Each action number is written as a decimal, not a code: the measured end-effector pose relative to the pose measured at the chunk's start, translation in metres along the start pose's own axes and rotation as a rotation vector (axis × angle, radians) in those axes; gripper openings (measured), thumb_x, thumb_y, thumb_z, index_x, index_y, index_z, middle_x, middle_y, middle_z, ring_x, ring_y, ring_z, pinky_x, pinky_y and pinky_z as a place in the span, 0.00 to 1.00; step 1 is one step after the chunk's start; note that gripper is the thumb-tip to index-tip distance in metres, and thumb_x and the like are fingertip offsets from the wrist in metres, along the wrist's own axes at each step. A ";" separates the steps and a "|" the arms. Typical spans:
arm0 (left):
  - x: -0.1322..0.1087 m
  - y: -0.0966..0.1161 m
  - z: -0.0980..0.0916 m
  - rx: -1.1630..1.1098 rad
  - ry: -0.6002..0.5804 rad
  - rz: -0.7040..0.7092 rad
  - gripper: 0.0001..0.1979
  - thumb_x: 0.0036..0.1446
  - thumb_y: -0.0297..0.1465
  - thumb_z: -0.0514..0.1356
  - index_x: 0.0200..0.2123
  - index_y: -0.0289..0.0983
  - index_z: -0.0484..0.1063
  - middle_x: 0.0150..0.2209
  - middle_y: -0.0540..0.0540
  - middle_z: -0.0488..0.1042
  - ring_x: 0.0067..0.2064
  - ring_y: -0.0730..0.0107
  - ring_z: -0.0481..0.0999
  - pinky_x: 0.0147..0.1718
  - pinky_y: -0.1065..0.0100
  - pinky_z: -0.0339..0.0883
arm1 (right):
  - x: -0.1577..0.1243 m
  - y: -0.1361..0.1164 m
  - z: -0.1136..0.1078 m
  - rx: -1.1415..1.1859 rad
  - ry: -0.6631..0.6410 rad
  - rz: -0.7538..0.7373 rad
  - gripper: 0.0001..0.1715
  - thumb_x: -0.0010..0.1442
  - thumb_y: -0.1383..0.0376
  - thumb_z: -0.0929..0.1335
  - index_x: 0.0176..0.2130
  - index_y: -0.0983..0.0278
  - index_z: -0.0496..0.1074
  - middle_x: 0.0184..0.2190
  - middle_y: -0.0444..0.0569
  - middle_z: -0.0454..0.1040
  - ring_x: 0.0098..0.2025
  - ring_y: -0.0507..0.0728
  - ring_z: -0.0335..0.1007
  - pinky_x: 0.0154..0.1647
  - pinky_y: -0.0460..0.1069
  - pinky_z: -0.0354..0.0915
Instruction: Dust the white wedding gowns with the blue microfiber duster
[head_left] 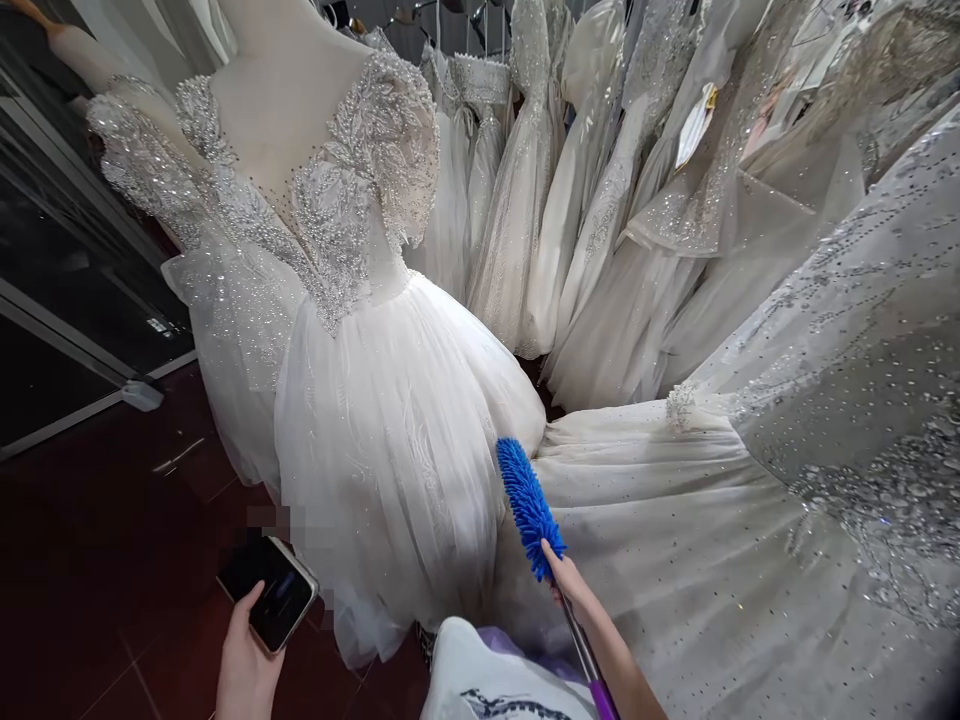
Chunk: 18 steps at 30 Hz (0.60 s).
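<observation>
My left hand (247, 665) is low at the left and shut on a black smartphone (270, 595), which is tilted with its screen lit and dim. My right hand (566, 580) grips a metal handle (581, 650) with a purple lower part. At the top of this handle is a blue chenille duster head (529, 508), whose tip touches the tulle skirt of a beaded white wedding gown (375, 440) on a mannequin. A second sequinned white gown (675, 560) spreads its skirt to the right, right beside my right hand.
Several white gowns hang close together on a rack (585, 200) behind the mannequin. Dark red floor tiles (112, 560) lie to the left, and a dark glass panel (75, 260) with pale frames stands beyond them. My white and lilac clothing (487, 680) shows at the bottom edge.
</observation>
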<state>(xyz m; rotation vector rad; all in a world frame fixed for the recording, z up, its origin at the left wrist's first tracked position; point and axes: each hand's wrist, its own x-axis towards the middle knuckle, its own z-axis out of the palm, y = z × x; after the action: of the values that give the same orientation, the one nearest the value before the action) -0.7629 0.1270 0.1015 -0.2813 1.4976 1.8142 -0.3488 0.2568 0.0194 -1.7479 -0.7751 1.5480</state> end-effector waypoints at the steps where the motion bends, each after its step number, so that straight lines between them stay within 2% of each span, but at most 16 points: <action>1: 0.000 -0.001 -0.002 0.015 0.005 0.002 0.12 0.53 0.30 0.66 0.43 0.42 0.75 0.41 0.52 0.76 0.40 0.72 0.74 0.32 0.76 0.70 | -0.005 -0.005 0.002 -0.009 0.000 0.003 0.30 0.51 0.45 0.74 0.18 0.60 0.59 0.09 0.38 0.57 0.09 0.47 0.48 0.08 0.42 0.46; 3: 0.001 -0.003 -0.006 0.035 -0.002 0.013 0.16 0.49 0.26 0.68 0.42 0.43 0.75 0.41 0.53 0.75 0.40 0.73 0.74 0.32 0.76 0.69 | -0.015 -0.019 0.000 0.004 0.024 -0.023 0.30 0.50 0.45 0.75 0.20 0.61 0.59 0.10 0.38 0.59 0.10 0.46 0.49 0.08 0.42 0.46; 7: 0.003 -0.008 -0.004 0.050 -0.049 0.039 0.30 0.44 0.21 0.68 0.50 0.49 0.74 0.42 0.54 0.76 0.41 0.72 0.75 0.36 0.74 0.70 | -0.034 -0.057 -0.017 0.086 0.053 -0.041 0.32 0.51 0.42 0.72 0.19 0.60 0.57 0.10 0.37 0.57 0.10 0.45 0.47 0.09 0.41 0.45; 8: 0.002 -0.008 -0.003 0.056 -0.041 0.026 0.30 0.45 0.22 0.68 0.52 0.49 0.73 0.42 0.54 0.76 0.40 0.71 0.75 0.37 0.73 0.71 | -0.039 -0.066 -0.023 0.096 0.058 -0.051 0.33 0.52 0.41 0.71 0.19 0.60 0.57 0.10 0.37 0.57 0.11 0.44 0.46 0.09 0.42 0.45; 10: -0.005 -0.005 0.001 0.043 -0.013 -0.005 0.24 0.51 0.31 0.67 0.53 0.49 0.73 0.43 0.53 0.76 0.39 0.70 0.75 0.37 0.70 0.71 | -0.051 -0.082 -0.038 0.095 0.074 -0.081 0.34 0.52 0.39 0.69 0.18 0.60 0.57 0.10 0.37 0.55 0.11 0.45 0.46 0.09 0.43 0.45; 12: -0.015 -0.002 0.005 -0.037 0.003 -0.029 0.19 0.58 0.43 0.61 0.52 0.46 0.74 0.42 0.51 0.76 0.38 0.70 0.74 0.35 0.70 0.70 | -0.063 -0.097 -0.055 0.067 0.111 -0.120 0.36 0.52 0.36 0.67 0.17 0.60 0.57 0.08 0.37 0.52 0.10 0.46 0.45 0.10 0.44 0.46; 14: -0.026 0.003 0.008 -0.120 0.031 -0.071 0.23 0.61 0.50 0.54 0.50 0.44 0.75 0.39 0.50 0.76 0.36 0.70 0.73 0.31 0.71 0.68 | -0.072 -0.111 -0.073 0.016 0.181 -0.198 0.37 0.52 0.34 0.65 0.15 0.59 0.56 0.06 0.39 0.51 0.10 0.47 0.46 0.11 0.46 0.46; 16: -0.034 0.007 0.013 -0.164 0.028 -0.093 0.24 0.62 0.51 0.52 0.50 0.44 0.75 0.39 0.50 0.76 0.36 0.71 0.73 0.30 0.72 0.67 | -0.076 -0.123 -0.087 -0.030 0.263 -0.311 0.37 0.52 0.33 0.65 0.15 0.58 0.56 0.05 0.41 0.53 0.10 0.49 0.47 0.11 0.47 0.47; 18: -0.039 0.009 0.018 -0.155 -0.013 -0.079 0.23 0.62 0.49 0.53 0.51 0.44 0.75 0.40 0.51 0.77 0.38 0.70 0.74 0.34 0.71 0.69 | -0.074 -0.130 -0.096 -0.050 0.314 -0.394 0.36 0.51 0.33 0.66 0.16 0.58 0.56 0.06 0.42 0.55 0.10 0.49 0.49 0.12 0.48 0.47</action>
<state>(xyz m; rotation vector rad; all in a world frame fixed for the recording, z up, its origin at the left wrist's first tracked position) -0.7367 0.1276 0.1366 -0.3978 1.3199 1.8680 -0.2628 0.2668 0.1750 -1.6941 -0.9335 0.9756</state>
